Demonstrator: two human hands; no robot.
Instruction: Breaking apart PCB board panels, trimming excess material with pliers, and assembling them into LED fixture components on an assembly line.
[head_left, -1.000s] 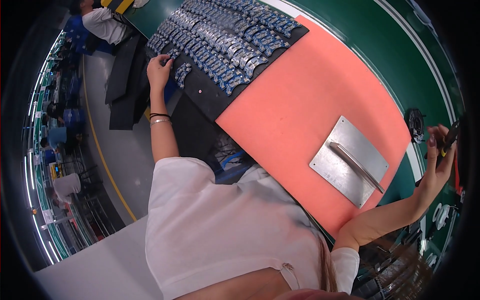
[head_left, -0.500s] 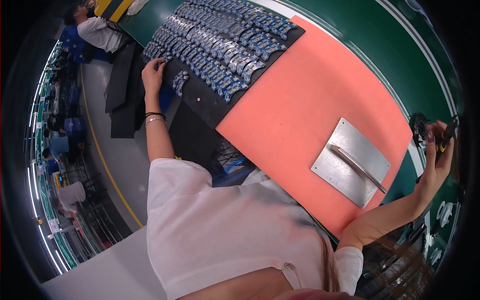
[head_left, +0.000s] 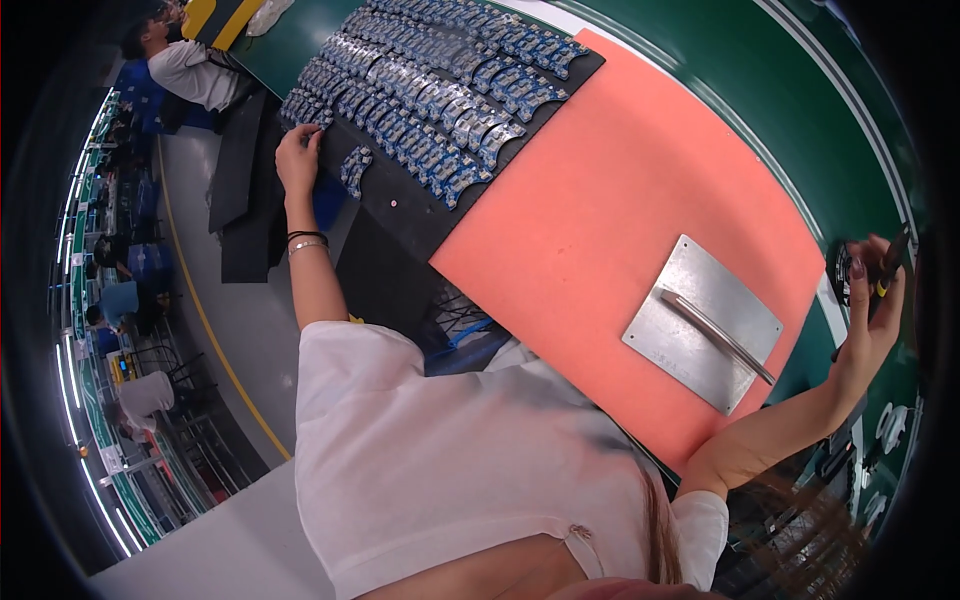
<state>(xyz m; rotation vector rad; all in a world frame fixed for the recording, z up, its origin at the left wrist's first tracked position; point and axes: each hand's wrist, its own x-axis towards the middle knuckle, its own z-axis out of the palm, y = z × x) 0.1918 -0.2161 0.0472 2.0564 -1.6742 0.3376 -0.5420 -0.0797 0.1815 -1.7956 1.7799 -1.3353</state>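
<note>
The blue parts (head_left: 440,95) lie in rows on a black tray (head_left: 400,215) at the table's far left. The left hand (head_left: 297,160) rests on the tray's edge, fingers bent. The right hand (head_left: 872,305) grips a dark tool (head_left: 888,262) beyond the orange mat (head_left: 610,210) and metal plate (head_left: 700,320)

A single head-worn fisheye camera looks steeply down from above the person, close over the white shirt (head_left: 470,470) that fills the lower frame. It faces a workbench running diagonally, the orange mat (head_left: 620,210) near centre and the black tray (head_left: 400,215) toward the upper left. The left hand (head_left: 297,160) and right hand (head_left: 872,310) sit at opposite edges, where straight lines bend. No second view is given.
</note>
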